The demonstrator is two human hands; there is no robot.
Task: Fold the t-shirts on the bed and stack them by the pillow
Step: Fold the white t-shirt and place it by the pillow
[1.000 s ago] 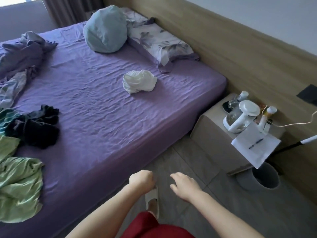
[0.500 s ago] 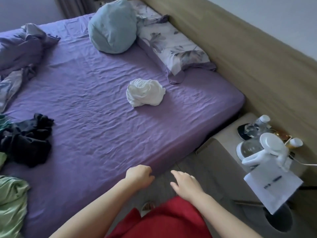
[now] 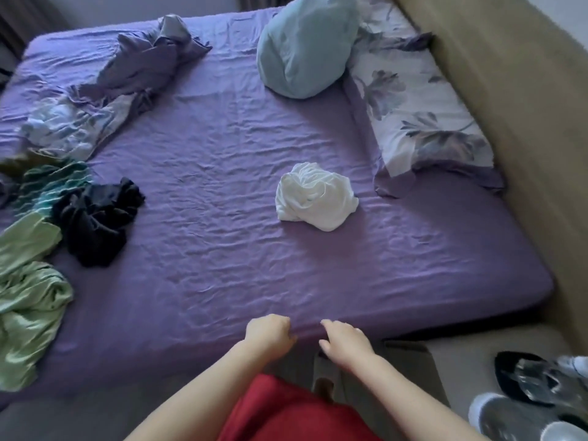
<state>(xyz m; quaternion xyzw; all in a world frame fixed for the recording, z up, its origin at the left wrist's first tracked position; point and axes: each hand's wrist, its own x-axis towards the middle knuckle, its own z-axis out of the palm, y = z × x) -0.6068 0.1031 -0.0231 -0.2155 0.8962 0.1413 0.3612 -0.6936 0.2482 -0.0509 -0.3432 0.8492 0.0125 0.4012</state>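
Observation:
A crumpled white t-shirt (image 3: 315,198) lies in the middle right of the purple bed (image 3: 222,256), just in front of the floral pillow (image 3: 420,116). A crumpled black t-shirt (image 3: 95,221), a teal striped garment (image 3: 47,186) and a light green t-shirt (image 3: 28,288) lie bunched at the left edge. My left hand (image 3: 269,337) is loosely curled at the bed's near edge and holds nothing. My right hand (image 3: 345,340) hovers beside it, fingers bent downward and apart, also holding nothing. Both hands are well short of the white t-shirt.
A light blue cushion (image 3: 305,43) leans at the head of the bed. A rumpled purple and floral sheet (image 3: 127,78) lies at the far left. A nightstand with a kettle and bottle (image 3: 541,386) stands at the lower right, beside the wooden headboard wall (image 3: 525,122).
The view has come closer to the bed and turned left over it. My hands now reach the bed's near edge. The nightstand has slid to the lower right corner.

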